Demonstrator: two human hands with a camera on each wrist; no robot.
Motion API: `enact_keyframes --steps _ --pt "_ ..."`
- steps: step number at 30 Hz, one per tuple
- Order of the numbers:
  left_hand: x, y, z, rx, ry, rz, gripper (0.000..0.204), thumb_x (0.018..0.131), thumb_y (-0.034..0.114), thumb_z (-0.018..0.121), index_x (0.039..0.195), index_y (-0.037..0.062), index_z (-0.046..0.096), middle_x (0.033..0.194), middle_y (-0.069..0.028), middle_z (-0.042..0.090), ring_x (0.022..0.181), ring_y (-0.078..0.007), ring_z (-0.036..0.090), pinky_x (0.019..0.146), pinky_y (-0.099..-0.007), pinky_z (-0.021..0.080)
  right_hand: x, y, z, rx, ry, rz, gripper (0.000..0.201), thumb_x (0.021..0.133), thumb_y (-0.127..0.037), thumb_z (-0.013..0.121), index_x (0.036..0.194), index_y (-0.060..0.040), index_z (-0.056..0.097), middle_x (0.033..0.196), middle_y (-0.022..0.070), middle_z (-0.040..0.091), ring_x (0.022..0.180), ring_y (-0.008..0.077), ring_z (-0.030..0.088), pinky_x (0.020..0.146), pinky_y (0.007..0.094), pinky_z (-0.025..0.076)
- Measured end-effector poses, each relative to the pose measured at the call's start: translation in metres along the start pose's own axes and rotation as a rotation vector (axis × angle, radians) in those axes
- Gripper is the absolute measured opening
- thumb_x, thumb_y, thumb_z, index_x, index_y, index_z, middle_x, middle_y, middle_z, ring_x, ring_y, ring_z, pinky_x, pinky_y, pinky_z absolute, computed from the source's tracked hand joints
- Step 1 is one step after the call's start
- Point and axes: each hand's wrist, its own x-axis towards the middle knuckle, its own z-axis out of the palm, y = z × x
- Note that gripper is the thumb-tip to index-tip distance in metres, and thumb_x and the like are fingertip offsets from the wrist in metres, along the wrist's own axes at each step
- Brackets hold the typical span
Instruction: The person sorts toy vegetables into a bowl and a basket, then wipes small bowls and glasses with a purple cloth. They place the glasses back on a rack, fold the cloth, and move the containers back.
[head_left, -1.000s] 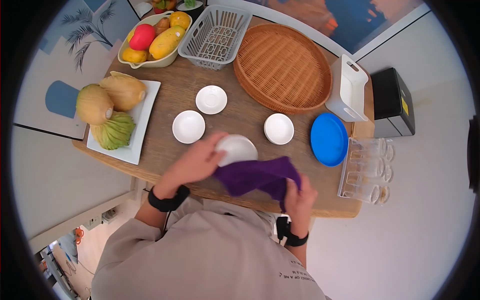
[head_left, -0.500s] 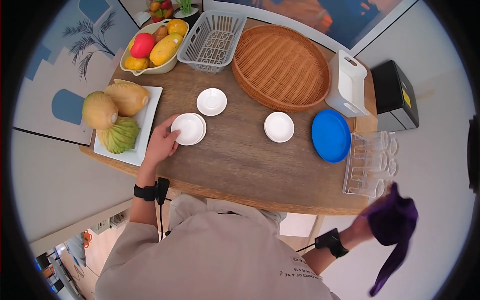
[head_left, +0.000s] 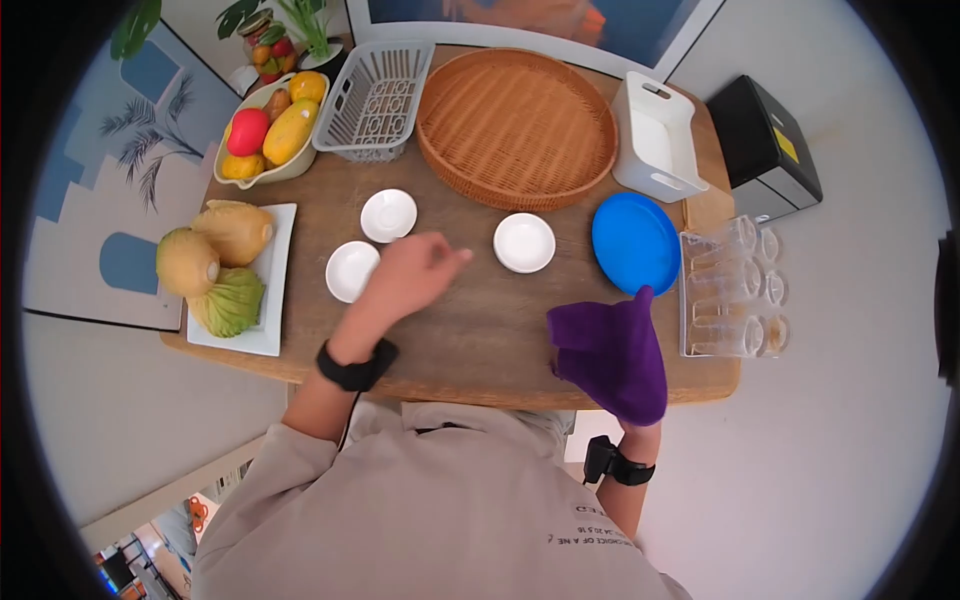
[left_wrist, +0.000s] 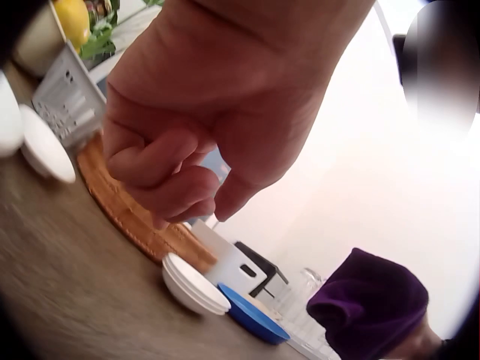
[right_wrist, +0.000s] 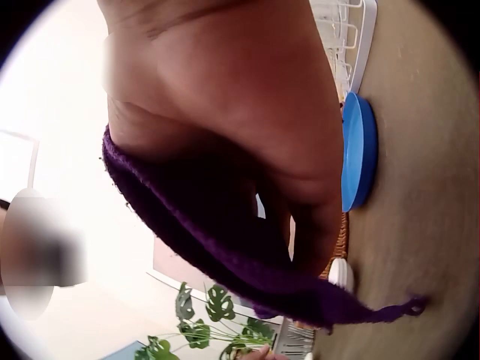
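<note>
My left hand (head_left: pixel 415 270) hovers over the middle of the wooden table (head_left: pixel 480 330) and holds nothing. It is between a stack of white saucers (head_left: pixel 351 270) on its left and another stack (head_left: pixel 524 242) on its right. In the left wrist view the left hand's (left_wrist: pixel 172 195) fingers are loosely curled above the right stack (left_wrist: pixel 193 285). My right hand (right_wrist: pixel 285 187) grips a purple cloth (head_left: pixel 610 350) that drapes over it at the table's near right edge, just below the blue plate (head_left: pixel 635 243). A single saucer (head_left: pixel 388 214) lies farther back.
A round wicker tray (head_left: pixel 515 125), grey dish basket (head_left: pixel 373 88), white bin (head_left: pixel 655 138) and fruit bowl (head_left: pixel 262 125) line the back. A white platter (head_left: pixel 275 300) with vegetables sits left. A rack of glasses (head_left: pixel 730 290) stands right, beside a black box (head_left: pixel 765 150).
Both hands held a saucer in the cloth, then the left hand set it on the left stack. The left hand has now moved right; the right hand swung the cloth out and back.
</note>
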Motion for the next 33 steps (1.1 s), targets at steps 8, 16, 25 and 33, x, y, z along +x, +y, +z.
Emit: enact_keyframes --steps 8,16,25,33 --pt "0.07 0.01 0.07 0.239 -0.159 -0.039 0.042 0.092 0.036 0.066 0.083 -0.0039 0.072 0.083 -0.0237 0.072 0.082 -0.0393 0.071 0.074 -0.0481 0.057 -0.056 -0.005 -0.031 0.327 0.08 0.238 0.061 0.098 -0.015 0.066 0.151 -0.0014 0.038 0.144 0.0172 0.053 0.125 0.0271 0.058 0.102 0.0395 0.051" --pt "0.073 0.007 0.053 0.098 -0.193 -0.075 0.038 0.091 0.027 0.063 0.074 -0.006 0.069 0.072 -0.0215 0.069 0.066 -0.0363 0.067 0.064 -0.0465 0.053 -0.044 0.026 -0.015 1.084 0.229 0.533 0.052 0.1 -0.011 0.059 0.148 -0.0033 0.04 0.137 0.0196 0.058 0.124 0.0302 0.059 0.1 0.0419 0.053" --pt "-0.005 0.009 0.027 -0.535 -0.497 -0.044 0.042 0.099 0.026 0.063 0.066 0.0 0.058 0.055 0.0013 0.05 0.052 -0.0052 0.044 0.048 -0.027 0.036 -0.018 0.022 0.012 -0.16 0.368 0.082 0.043 0.092 -0.006 0.065 0.134 -0.0014 0.056 0.131 0.0144 0.062 0.12 0.0294 0.059 0.102 0.0407 0.048" --pt "-0.034 -0.015 0.043 -0.403 -0.155 0.802 0.022 0.088 0.013 0.07 0.107 0.0005 0.07 0.087 -0.0125 0.074 0.077 -0.0247 0.071 0.071 -0.0347 0.054 0.022 -0.049 0.067 -0.201 0.072 -0.021 0.071 0.079 -0.011 0.08 0.141 0.0025 0.047 0.146 0.0252 0.044 0.134 0.0368 0.046 0.109 0.0444 0.042"
